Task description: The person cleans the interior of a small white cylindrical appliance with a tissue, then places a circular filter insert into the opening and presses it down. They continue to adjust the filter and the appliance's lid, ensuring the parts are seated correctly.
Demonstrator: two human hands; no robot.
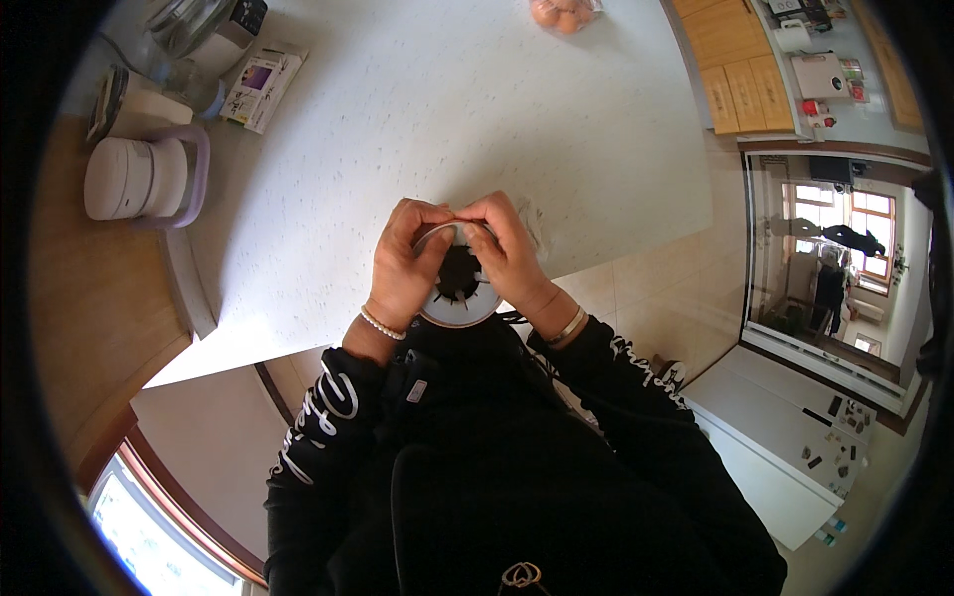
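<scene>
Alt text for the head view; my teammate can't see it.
A person's left hand and right hand hold a round white object with a dark centre near the edge of a pale speckled countertop. At left is a white rounded container; at top, a clear plastic bag of brown rounded items.

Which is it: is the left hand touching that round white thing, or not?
Touching. The head view shows the left hand gripping the round white thing, its thumb lapping over the rim.

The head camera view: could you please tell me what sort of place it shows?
Most likely a home kitchen. It shows a long pale countertop, light wooden cabinets, and what looks like a white refrigerator with small magnet-like pieces on it.
</scene>
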